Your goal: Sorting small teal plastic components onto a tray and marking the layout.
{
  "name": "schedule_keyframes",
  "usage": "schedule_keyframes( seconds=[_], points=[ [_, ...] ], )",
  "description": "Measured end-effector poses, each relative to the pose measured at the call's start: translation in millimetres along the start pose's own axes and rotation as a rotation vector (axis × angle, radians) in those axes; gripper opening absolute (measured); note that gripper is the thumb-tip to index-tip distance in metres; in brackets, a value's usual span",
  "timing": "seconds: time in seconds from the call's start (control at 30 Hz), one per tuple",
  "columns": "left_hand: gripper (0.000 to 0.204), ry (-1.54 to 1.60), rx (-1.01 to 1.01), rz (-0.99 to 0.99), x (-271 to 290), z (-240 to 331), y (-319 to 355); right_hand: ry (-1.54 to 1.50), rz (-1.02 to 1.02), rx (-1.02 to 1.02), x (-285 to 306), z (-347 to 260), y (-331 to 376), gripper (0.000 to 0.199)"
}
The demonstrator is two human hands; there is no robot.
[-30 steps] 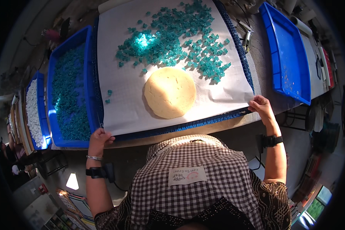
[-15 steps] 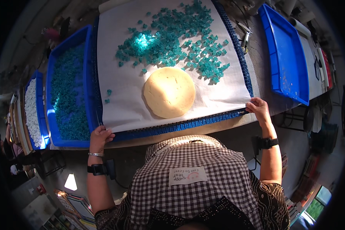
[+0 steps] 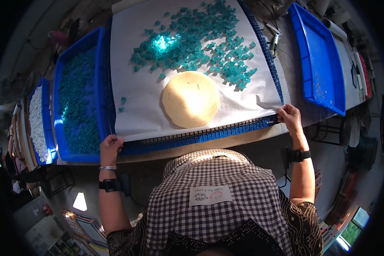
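Observation:
My left hand pinches the near left corner of a white sheet. At the near right corner, my right hand grips the same sheet between thumb and fingers. The sheet lies over a blue grid-edged tray, whose near edge shows below it. Folds run across the sheet beside my right hand. A round, flat, pale yellow disc sits on the sheet toward the near side. Beyond it, many translucent teal pieces are scattered, with a few loose ones at the left.
On the left stands a blue tray of teal pieces, and past it a blue tray of white pieces. An angled blue tray rests at the right. A metal tool lies between it and the sheet.
Both hands have shifted slightly away from me with the sheet's corners. The sheet's near right part has wrinkled, and more of the blue tray edge shows there.

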State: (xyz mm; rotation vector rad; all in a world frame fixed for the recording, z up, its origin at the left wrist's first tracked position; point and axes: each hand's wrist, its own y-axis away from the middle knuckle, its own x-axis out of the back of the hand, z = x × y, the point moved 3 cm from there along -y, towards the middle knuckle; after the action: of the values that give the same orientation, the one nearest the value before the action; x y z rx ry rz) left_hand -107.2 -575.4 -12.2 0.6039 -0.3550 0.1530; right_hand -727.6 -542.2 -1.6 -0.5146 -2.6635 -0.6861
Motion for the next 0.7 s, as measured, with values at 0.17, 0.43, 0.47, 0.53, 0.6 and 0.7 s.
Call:
schedule_keyframes(
  seconds=[0.17, 0.43, 0.47, 0.53, 0.6, 0.7],
  points=[
    [0.015, -0.104, -0.080, -0.006, -1.7, -9.3, -3.3, 0.254, 0.030, 0.054, -3.9, -5.3, 2.8, 0.010],
    [0.015, -0.369, -0.229, 0.075, -6.0, 2.8, 5.7, 0.362, 0.039, 0.082, -5.6, -10.2, 6.2, 0.012],
    [0.015, -0.370, -0.226, 0.085, -4.6, 1.1, 4.4, 0.353, 0.033, 0.078, -5.5, -9.5, 5.3, 0.011],
    [0.015, -0.305, -0.182, 0.048, -2.9, -5.7, 0.2, 0.336, 0.019, 0.068, -3.7, -5.1, 2.6, 0.012],
    [0.015, -0.317, -0.195, 0.058, -4.3, -3.2, 1.6, 0.345, 0.018, 0.062, -3.8, -5.1, 1.3, 0.012],
    [0.017, -0.410, -0.255, 0.065, -8.0, 5.4, 5.6, 0.407, 0.012, 0.079, -4.3, -6.3, 0.5, 0.012]
  ],
)
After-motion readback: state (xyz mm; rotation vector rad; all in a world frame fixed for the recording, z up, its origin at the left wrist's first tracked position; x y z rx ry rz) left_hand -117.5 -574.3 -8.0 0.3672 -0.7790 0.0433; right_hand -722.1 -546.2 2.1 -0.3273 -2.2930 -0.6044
